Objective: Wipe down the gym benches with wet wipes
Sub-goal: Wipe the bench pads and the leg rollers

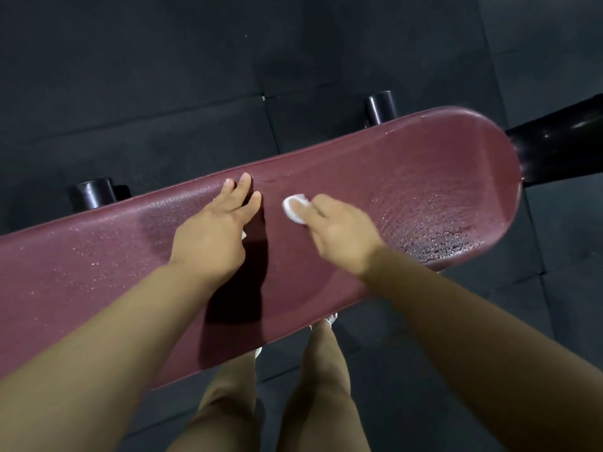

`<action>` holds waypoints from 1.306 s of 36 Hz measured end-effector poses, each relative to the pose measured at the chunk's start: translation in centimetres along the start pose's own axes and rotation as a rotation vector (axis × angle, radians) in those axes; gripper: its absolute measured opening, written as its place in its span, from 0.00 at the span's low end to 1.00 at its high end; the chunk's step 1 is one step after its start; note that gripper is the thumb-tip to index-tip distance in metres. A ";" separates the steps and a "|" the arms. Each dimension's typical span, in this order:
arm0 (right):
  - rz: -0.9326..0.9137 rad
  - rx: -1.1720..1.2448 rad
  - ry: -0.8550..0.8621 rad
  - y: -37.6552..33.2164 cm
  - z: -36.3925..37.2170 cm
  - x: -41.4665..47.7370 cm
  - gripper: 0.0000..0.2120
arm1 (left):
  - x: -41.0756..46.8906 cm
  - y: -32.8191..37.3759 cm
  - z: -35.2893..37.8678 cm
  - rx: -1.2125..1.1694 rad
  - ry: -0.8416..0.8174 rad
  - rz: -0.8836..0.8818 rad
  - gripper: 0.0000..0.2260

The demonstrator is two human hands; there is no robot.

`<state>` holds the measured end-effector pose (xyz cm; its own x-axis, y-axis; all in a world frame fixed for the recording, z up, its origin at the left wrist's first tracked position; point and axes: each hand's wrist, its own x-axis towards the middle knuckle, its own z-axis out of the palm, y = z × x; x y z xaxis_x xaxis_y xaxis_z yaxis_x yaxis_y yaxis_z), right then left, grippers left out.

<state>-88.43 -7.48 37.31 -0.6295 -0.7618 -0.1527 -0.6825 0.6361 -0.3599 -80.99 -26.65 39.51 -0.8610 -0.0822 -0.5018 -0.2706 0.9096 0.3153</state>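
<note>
Looking down from the head view, we lose the left end of the bench pad [408, 177] at the picture's edge, so only its rounded right end shows whole. Our forearms cover much of the near half of the pad, and the left arm throws a dark shadow across it. The frame under the pad is mostly hidden: two black posts [381, 107] poke out behind the far edge, and a black tube [561, 141] runs off from the rounded end. Our shoes are nearly all tucked under the near edge, with only a pale sliver of each showing.

The right hand [339, 233] is smeared by motion. Its fingers curl over a small white wad of wet wipe [292, 210] and hold it down on the pad, near the middle of the pad's width; the thumb is out of sight. The left hand [213, 233] lies flat on the pad just beside it, fingers [244, 184] straight and a little spread, holding nothing that we can make out. A white speck shows at its thumb side, too small to name.

The maroon pad is long and narrow. Its long axis runs from the lower left up to the upper right, rounded end pointing upper right. Droplets glisten on that end. Dark floor mats [163, 76] lie all around.
</note>
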 end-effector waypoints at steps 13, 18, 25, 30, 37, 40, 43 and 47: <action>0.543 0.077 0.222 -4.6 1.5 -0.8 0.11 | 0.2 -0.3 0.6 0.151 -0.009 0.042 0.34; 0.088 -0.006 -0.093 -2.1 0.5 -4.1 0.13 | 0.4 -0.5 0.6 0.179 -0.014 0.060 0.34; 1.093 0.040 0.328 2.7 0.2 -6.6 0.21 | 0.0 0.1 0.8 0.207 -0.009 0.059 0.34; 0.631 0.130 0.012 -8.1 3.3 -5.9 0.10 | -0.3 0.5 0.7 0.159 -0.012 0.050 0.33; 0.322 0.053 0.060 -1.2 2.6 -10.0 0.21 | -1.8 0.6 0.8 0.053 0.009 0.014 0.33; 0.743 -0.021 0.303 2.3 0.9 -11.1 0.21 | -3.7 0.5 1.5 0.016 0.037 0.018 0.30; 1.097 0.086 0.331 0.5 2.3 -10.7 0.19 | -6.2 0.6 2.5 -0.043 0.092 -0.003 0.29; 0.731 0.138 0.336 -8.3 5.7 -9.6 0.17 | -9.2 0.0 3.9 -0.074 0.086 -0.080 0.30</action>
<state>-74.64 -6.14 36.53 -0.9908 -0.0687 -0.1168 -0.0178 0.9208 -0.3897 -71.37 -24.26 41.01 -0.8683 -0.1912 -0.4577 -0.3683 0.8666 0.3368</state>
